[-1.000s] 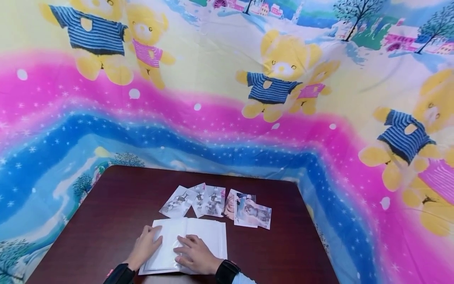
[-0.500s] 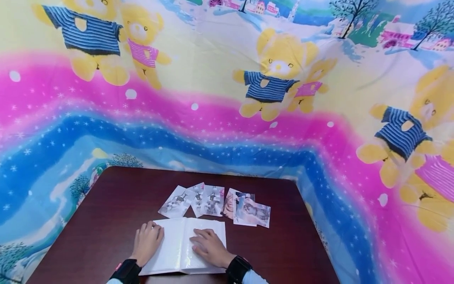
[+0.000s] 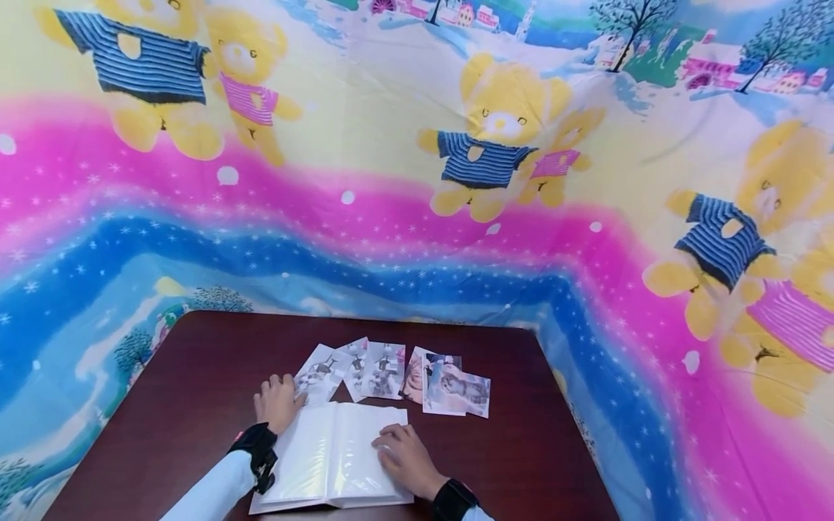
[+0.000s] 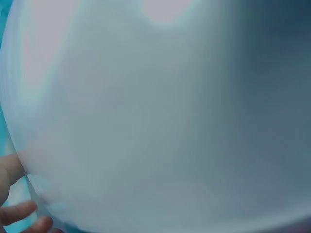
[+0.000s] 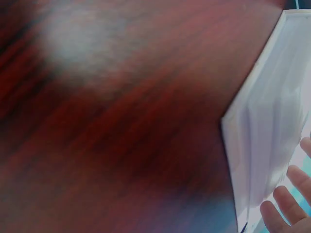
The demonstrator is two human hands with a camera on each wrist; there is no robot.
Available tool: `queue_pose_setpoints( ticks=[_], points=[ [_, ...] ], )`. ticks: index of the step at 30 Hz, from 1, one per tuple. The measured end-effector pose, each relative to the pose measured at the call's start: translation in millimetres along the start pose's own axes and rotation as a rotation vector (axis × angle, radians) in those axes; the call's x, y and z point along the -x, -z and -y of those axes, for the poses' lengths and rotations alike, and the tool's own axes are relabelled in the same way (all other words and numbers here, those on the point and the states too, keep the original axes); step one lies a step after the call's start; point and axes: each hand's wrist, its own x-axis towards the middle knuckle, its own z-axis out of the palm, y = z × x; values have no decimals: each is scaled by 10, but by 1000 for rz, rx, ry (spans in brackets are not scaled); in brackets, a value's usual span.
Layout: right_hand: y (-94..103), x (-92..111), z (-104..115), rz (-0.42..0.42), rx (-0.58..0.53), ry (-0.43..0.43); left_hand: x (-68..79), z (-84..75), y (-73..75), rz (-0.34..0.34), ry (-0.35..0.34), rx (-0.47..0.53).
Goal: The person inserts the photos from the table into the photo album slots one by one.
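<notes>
A white photo album (image 3: 306, 463) lies spread on the table, its clear plastic sleeves shining under the light. My left hand (image 3: 279, 404) is at the album's upper left corner, fingers extended, beside the leftmost loose photo (image 3: 321, 369). Whether the thumb touches that photo I cannot tell. On the outer part of the right page rests my right hand (image 3: 409, 457), fingers loosely bent and holding nothing. In the right wrist view its fingertips (image 5: 286, 199) lie along the stacked page edges of the album (image 5: 262, 131). A blurred pale surface fills most of the left wrist view.
Several printed photos overlap beyond the album, including a right-hand group with a cat picture (image 3: 459, 391). They lie on a dark reddish-brown table (image 3: 521, 449). A cloth with teddy bears (image 3: 495, 137) hangs behind the table's far edge.
My left hand has moved from the left page up past the album's top left corner towards the photos. My right hand has slid right, from mid-album to the right page's outer side.
</notes>
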Motion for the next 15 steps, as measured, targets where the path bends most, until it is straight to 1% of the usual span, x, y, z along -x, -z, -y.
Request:
queue_pose_setpoints(
  ticks=[2,4,7,11,15],
  points=[
    [-6,18,-10,-6,-11,0,-47,-14,-24,35,38,16],
    [-12,27,-12,-7,-19,3,-84,-20,-55,59,65,5],
    [-20,27,-7,-10,-22,8,-130,-29,-94,69,101,-24],
    [-24,24,0,-1,-21,-10,-183,-44,-128,47,143,-19],
    [-16,23,-3,13,-23,-41,-223,-56,-154,29,141,1]
  ],
)
